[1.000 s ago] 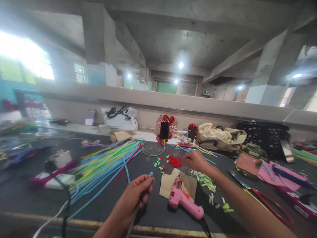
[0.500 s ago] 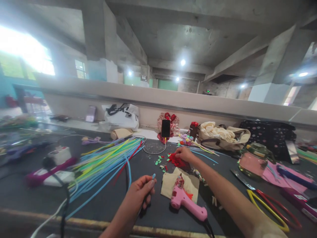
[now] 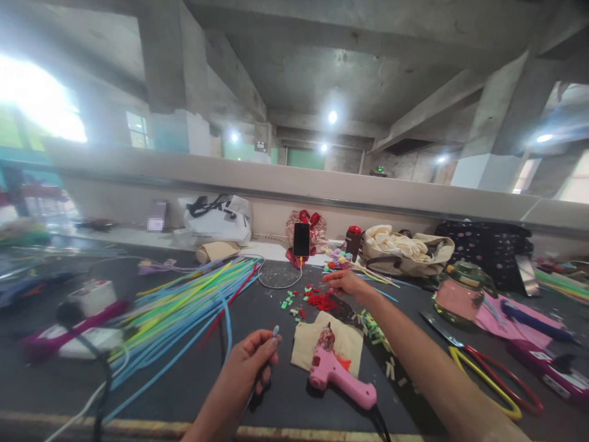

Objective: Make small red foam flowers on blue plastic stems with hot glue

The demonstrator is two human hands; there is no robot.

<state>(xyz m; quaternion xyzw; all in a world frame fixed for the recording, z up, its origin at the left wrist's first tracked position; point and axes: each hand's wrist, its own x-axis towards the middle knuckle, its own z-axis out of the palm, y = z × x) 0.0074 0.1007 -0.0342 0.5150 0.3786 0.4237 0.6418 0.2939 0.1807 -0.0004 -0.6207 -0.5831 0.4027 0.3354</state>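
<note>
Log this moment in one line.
left hand: pinching small blue item | right hand: near red pieces | pink glue gun: on beige sheet

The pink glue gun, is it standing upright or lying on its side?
Lying on its side: the pink glue gun stretches flat, nozzle over the beige cloth, handle reaching past it.

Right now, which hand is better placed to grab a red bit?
Probably the right hand: it's close to the red pieces, while the left hand is farther away and already pinching something small and blue.
</note>
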